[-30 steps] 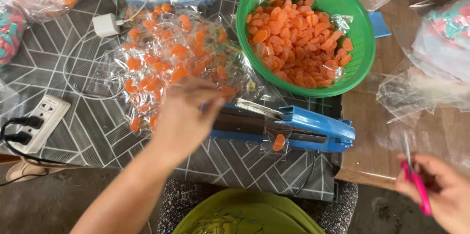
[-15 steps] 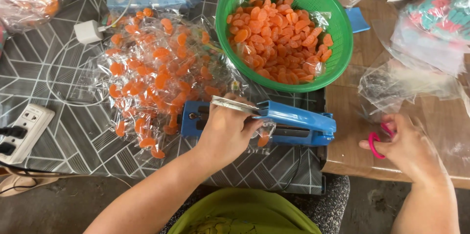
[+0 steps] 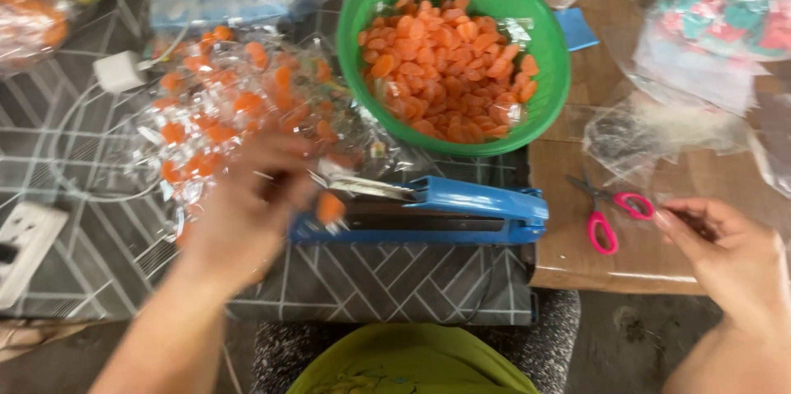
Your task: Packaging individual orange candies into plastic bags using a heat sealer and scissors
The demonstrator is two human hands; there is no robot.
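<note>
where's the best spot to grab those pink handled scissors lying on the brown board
Probably by the two pink finger loops of the pink-handled metal scissors, coming from the right, where the open right hand hovers. The scissors lie flat on the brown cardboard board, blades pointing up-left and slightly parted, loops nearest that hand and unobstructed.

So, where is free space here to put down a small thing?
Bare patterned cloth lies in front of the blue sealer. Bare brown board lies below the pink scissors, beside the right hand. It is crowded around the green basket and the candy packets.
</note>
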